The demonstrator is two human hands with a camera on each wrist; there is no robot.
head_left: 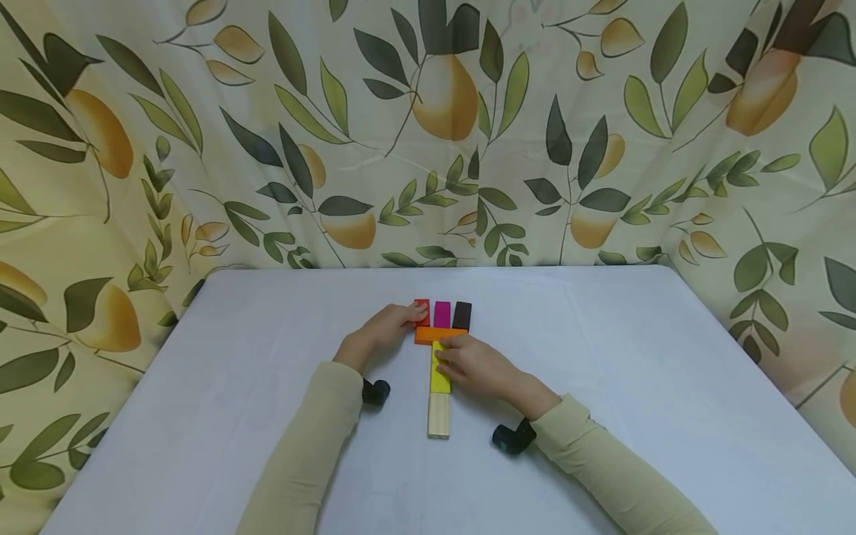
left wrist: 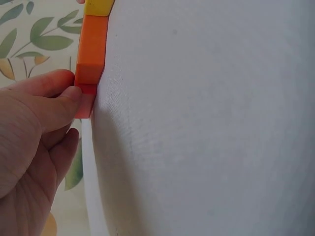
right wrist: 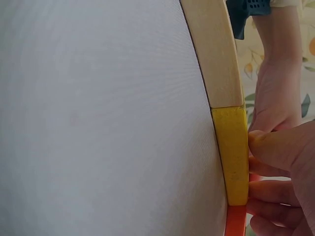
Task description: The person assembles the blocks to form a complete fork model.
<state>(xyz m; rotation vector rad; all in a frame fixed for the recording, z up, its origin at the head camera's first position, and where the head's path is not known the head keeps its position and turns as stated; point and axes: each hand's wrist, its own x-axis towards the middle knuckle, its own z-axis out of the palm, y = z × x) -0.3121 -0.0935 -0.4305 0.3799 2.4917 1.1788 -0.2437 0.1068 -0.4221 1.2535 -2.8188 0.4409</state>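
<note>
My left hand (head_left: 388, 325) pinches a red block (head_left: 422, 313) at the far left of a flat block layout. In the left wrist view its thumb lies against the red block (left wrist: 86, 102). Beside the red one stand a magenta block (head_left: 442, 314) and a black block (head_left: 462, 315). An orange block (head_left: 428, 336) lies crosswise below these three. My right hand (head_left: 483, 368) rests its fingertips on a yellow block (head_left: 440, 383) and on the orange one. The yellow block (right wrist: 231, 157) meets a plain wooden block (right wrist: 216, 59) end to end.
The blocks lie on a white-covered table (head_left: 234, 446). A curtain (head_left: 374, 134) with fruit and leaf prints hangs behind and at both sides. Black wrist cameras are on the left wrist (head_left: 377, 392) and the right wrist (head_left: 513, 438).
</note>
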